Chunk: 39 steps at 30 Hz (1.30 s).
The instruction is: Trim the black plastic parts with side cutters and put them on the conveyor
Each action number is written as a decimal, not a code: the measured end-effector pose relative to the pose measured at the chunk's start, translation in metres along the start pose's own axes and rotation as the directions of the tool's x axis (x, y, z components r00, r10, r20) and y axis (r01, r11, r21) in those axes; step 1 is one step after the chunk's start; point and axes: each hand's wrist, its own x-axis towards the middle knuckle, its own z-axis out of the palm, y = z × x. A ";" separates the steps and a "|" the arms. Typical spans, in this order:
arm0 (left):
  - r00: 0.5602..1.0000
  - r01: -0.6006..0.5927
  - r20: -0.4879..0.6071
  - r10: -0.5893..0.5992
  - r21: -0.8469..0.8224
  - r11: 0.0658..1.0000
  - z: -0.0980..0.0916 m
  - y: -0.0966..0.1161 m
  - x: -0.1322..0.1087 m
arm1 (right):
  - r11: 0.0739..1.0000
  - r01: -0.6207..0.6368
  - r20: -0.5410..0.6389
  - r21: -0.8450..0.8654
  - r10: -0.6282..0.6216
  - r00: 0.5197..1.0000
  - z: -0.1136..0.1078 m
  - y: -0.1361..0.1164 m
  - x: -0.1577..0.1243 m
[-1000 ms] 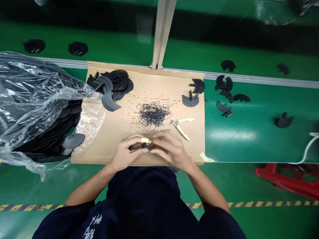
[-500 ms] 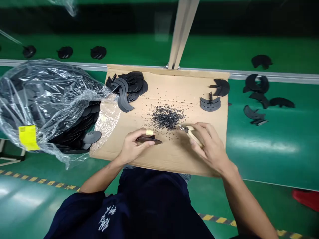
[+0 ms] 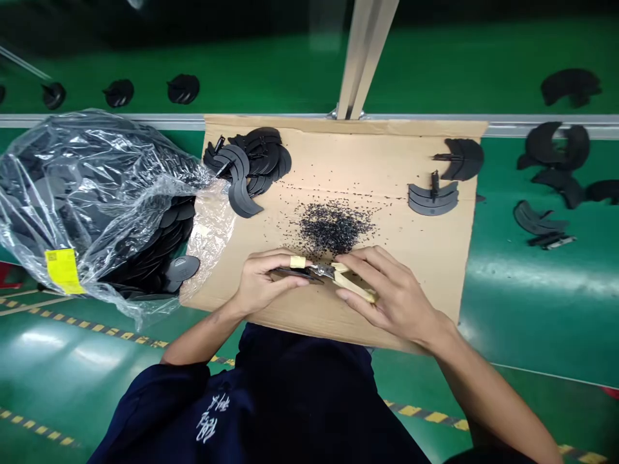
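Note:
My left hand (image 3: 264,283), with tape on one finger, pinches a flat black plastic part (image 3: 296,274) over the near edge of the cardboard sheet (image 3: 387,258). My right hand (image 3: 391,296) grips cream-handled nippers (image 3: 345,278), whose metal jaws touch the right end of that part. Just beyond the hands lies a heap of small black trimmings (image 3: 333,227).
A clear bag of black parts (image 3: 91,200) sits at the left. A pile of crescent parts (image 3: 251,164) lies at the cardboard's far left, and a few trimmed ones (image 3: 435,196) at its right. More parts (image 3: 551,154) lie on the green belt. An upright metal post (image 3: 365,51) stands behind.
My right hand left the part, picked up the nippers from the cardboard and brought them back to the part in my left hand. The view shifted left.

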 end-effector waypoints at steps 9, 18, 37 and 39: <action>1.000 -0.024 0.003 0.024 0.019 1.000 0.002 -0.004 0.003 | 0.999 0.026 0.023 -0.042 -0.025 0.999 -0.002 0.005 0.004; 0.998 0.064 0.015 -0.066 0.121 0.991 -0.007 0.001 0.005 | 0.994 -0.096 -0.049 0.055 0.098 0.994 0.006 0.006 0.003; 0.995 0.095 -0.041 -0.095 0.001 0.995 0.001 -0.015 0.025 | 0.977 -0.211 -0.090 0.045 0.214 0.973 0.002 -0.014 -0.005; 0.995 0.090 -0.038 -0.095 -0.122 0.988 0.004 -0.018 0.022 | 0.981 -0.171 -0.077 0.092 0.179 0.981 0.004 -0.016 -0.002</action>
